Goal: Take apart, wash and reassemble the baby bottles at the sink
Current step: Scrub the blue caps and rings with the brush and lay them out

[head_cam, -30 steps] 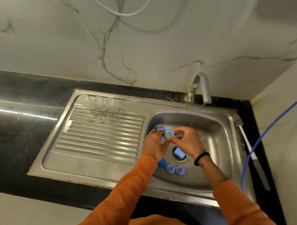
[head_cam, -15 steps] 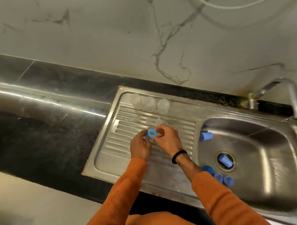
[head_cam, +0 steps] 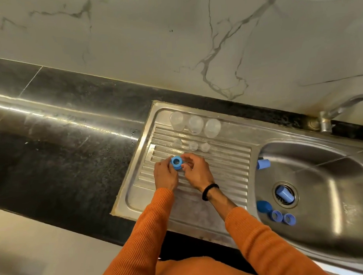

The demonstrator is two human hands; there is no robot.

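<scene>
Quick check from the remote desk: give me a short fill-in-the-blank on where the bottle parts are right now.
1. Both hands hold a blue screw ring over the ____.
2. The clear bottles standing at the back of the sink unit number ____.
3. A blue cap lies on the basin's ____.
4. The right hand has a black band round its ____.

Missing words: drainboard; three; drain; wrist

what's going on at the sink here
A person in orange sleeves is holding a blue bottle ring between the left hand and the right hand, over the ribbed drainboard. Three clear bottles and three clear teats sit at the back of the drainboard. More blue parts lie in the sink basin, one blue cap lying on the drain.
</scene>
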